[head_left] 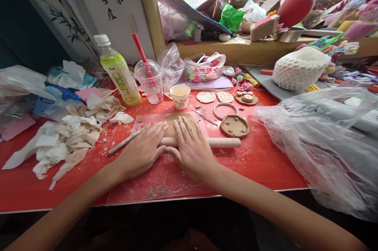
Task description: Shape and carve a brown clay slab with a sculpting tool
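Note:
A wooden rolling pin (pixel 226 142) lies crosswise on a flat brown slab of clay (pixel 175 118). My left hand (pixel 144 150) rests over the pin's left part, its fingers stretched forward. Flat on the middle of the pin is my right hand (pixel 193 150), fingers slightly spread; the thumbs meet. Both hands hide much of the clay and the pin's left end. Beneath them is a clear plastic sheet (pixel 147 188). A clay-smeared stick (pixel 124 142) sticks out beside my left hand. To the right are a clay disc with a raised rim (pixel 235 125) and a ring (pixel 225 111).
A paper cup (pixel 180 97), a plastic cup with a red straw (pixel 150 85) and a green drink bottle (pixel 121 73) stand behind. Crumpled tissues (pixel 71 136) lie left, clear plastic bags (pixel 319 136) right. Small clay pieces (pixel 206 97) sit on the red table (pixel 265 172).

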`<state>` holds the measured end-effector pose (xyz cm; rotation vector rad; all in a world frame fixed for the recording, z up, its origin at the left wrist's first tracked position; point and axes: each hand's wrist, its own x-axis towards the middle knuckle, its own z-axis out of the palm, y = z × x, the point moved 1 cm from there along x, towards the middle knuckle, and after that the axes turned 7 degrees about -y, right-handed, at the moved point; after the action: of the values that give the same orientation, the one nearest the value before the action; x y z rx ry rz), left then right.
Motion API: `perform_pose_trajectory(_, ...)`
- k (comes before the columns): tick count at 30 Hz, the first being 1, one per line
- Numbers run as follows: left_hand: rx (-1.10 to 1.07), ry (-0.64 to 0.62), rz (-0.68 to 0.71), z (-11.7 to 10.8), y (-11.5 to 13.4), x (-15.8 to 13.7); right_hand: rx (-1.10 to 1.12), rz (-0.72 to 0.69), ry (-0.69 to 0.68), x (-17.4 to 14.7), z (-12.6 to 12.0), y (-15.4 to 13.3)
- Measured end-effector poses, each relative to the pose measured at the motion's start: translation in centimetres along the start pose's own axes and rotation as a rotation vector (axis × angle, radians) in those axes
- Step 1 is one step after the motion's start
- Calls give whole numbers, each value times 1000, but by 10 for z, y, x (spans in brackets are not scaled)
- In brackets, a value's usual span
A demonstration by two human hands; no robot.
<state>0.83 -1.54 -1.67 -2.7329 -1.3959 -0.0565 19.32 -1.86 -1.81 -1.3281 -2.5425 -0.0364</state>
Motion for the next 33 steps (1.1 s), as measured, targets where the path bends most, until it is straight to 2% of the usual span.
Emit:
perform_pose_trajectory(5, -73, 34, -1, 3, 11, -23, 22, -33, -38, -29, -2, -18)
perform_pose_trajectory(9, -28, 204, 66, 3, 12, -32, 76, -128, -60, -41, -11, -23)
perform_pose_trajectory(11, 81, 327, 104, -3, 8, -38, 110, -167, 2, -44, -22, -13)
perform_pose_trajectory(13, 218, 427, 42, -9, -2, -46, 136, -109, 156, -48, -35, 9)
perform_pose_trajectory(15, 307, 496, -97, -13, -19, -57, 180, 68, 322, -56, -46, 42)
perform_pose_trajectory(16, 336, 545, -160, -14, -28, -63, 196, 179, 351, -62, -49, 59)
perform_pose_trajectory(17, 357, 589, -201, -13, -37, -70, 203, 281, 320, -67, -49, 76)
perform_pose_trajectory(19, 367, 637, -272, -10, -53, -84, 146, 356, 311, -78, -45, 103)
perform_pose_trajectory(21, 380, 642, -344, -5, -62, -97, 62, 282, 264, -85, -36, 117)
perform_pose_trajectory(24, 375, 588, -439, 1, -65, -112, -57, 206, 217, -86, -22, 118)
perform_pose_trajectory(28, 383, 519, -546, 7, -63, -125, -197, 195, 220, -80, -15, 112)
perform_pose_trajectory(33, 357, 432, -637, 7, -58, -132, -323, 188, 227, -74, -18, 114)
